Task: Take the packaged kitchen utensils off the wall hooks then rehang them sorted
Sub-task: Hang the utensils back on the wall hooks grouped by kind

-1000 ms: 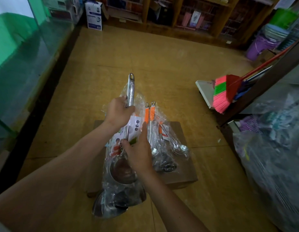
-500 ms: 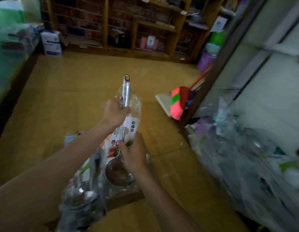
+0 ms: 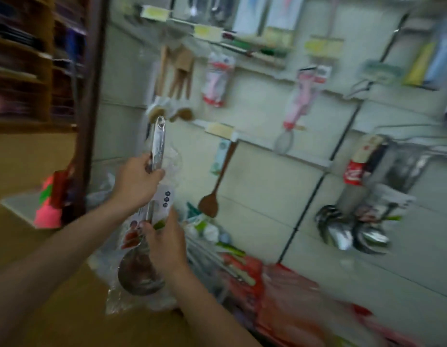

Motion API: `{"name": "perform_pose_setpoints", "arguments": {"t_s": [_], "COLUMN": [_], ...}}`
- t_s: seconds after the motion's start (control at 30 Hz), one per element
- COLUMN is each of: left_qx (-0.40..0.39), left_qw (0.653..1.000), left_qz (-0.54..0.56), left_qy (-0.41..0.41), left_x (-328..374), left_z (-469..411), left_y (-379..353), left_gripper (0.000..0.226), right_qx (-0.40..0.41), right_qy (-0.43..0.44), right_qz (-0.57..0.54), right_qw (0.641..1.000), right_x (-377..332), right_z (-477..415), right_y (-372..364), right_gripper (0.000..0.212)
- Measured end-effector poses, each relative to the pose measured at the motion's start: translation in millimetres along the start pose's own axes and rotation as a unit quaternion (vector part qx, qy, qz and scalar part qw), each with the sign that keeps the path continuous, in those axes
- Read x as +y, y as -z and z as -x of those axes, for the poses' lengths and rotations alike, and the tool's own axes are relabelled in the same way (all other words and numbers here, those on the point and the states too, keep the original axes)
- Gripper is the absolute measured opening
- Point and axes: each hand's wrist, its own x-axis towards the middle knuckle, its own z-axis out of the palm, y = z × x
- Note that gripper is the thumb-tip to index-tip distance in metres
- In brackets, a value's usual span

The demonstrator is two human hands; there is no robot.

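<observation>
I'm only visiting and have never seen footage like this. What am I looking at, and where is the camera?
There is no machine here. A person wears a wide-angle camera on the head, so you look down along their own arms. The left hand grips the steel handle of a packaged ladle. The right hand pinches it lower down, at the printed card. Ahead is a shop wall with hooks, where a wooden spatula and other steel ladles hang. The picture is blurred, so the labels cannot be read.
</observation>
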Motion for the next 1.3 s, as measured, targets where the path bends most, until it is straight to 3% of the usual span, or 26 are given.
{"name": "perform_pose_setpoints", "arguments": {"t_s": [0.23, 0.47, 0.8, 0.93, 1.3], "left_qx": [-0.059, -0.113, -0.208, -0.234, -0.237], "left_qw": [0.992, 0.975, 0.925, 0.919, 0.926], "left_qz": [0.068, 0.116, 0.207, 0.21, 0.181], "left_qy": [-0.092, -0.153, -0.243, -0.238, -0.231], "left_x": [136, 250, 392, 426, 438], "left_z": [34, 76, 158, 182, 179], "left_y": [-124, -229, -344, -385, -446], "left_gripper": [0.019, 0.025, 0.01, 0.002, 0.013], "right_qx": [0.131, 0.213, 0.372, 0.394, 0.376], "right_qy": [0.021, 0.003, 0.005, -0.013, -0.039], "right_qz": [0.005, 0.017, 0.024, 0.031, 0.033], "right_qw": [0.991, 0.977, 0.928, 0.919, 0.925], "right_x": [48, 84, 138, 158, 189], "right_z": [24, 60, 123, 144, 134], "right_y": [174, 313, 473, 518, 561], "right_gripper": [0.06, 0.073, 0.062, 0.064, 0.066]}}
